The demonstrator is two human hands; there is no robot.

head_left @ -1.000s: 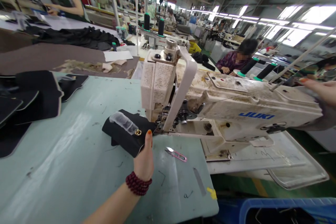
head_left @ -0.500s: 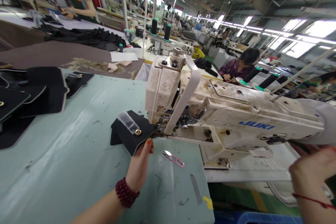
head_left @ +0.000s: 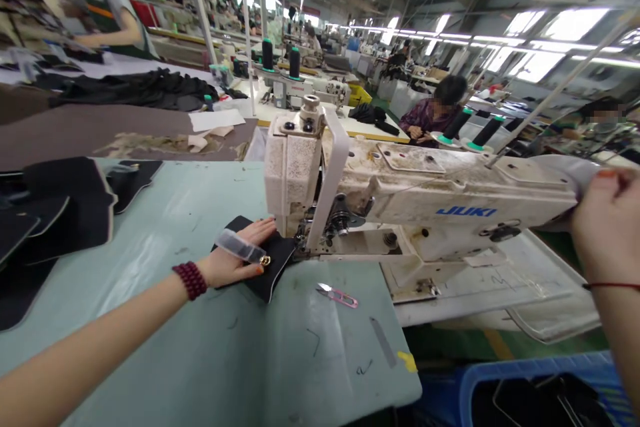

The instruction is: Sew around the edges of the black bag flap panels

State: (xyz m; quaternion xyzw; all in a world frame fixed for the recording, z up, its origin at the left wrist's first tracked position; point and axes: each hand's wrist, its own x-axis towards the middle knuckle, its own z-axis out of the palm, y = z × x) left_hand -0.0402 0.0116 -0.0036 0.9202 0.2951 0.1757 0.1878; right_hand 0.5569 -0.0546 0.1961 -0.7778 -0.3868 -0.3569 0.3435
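Observation:
My left hand (head_left: 231,260) lies flat on a small black fabric piece (head_left: 278,257) beside the needle area of a white JUKI sewing machine (head_left: 450,200). A clear plastic strip (head_left: 239,246) with a gold snap (head_left: 265,260) crosses over the fingers. A dark red bead bracelet is on that wrist. My right hand (head_left: 603,223) is closed around the machine's far right end, and the handwheel there is hidden behind it. Pink thread snips (head_left: 340,294) lie on the pale green table (head_left: 150,333), in front of the machine.
A stack of black cut pieces (head_left: 60,213) lies at the table's left. A blue bin (head_left: 500,387) stands below the front right edge. Two black thread cones (head_left: 487,130) rise behind the machine. A seated person (head_left: 433,113) works beyond it, another (head_left: 100,13) at far left.
My left hand moved from the piece's front edge onto its top, under the clear strip. My right hand rose from low right to the machine's right end.

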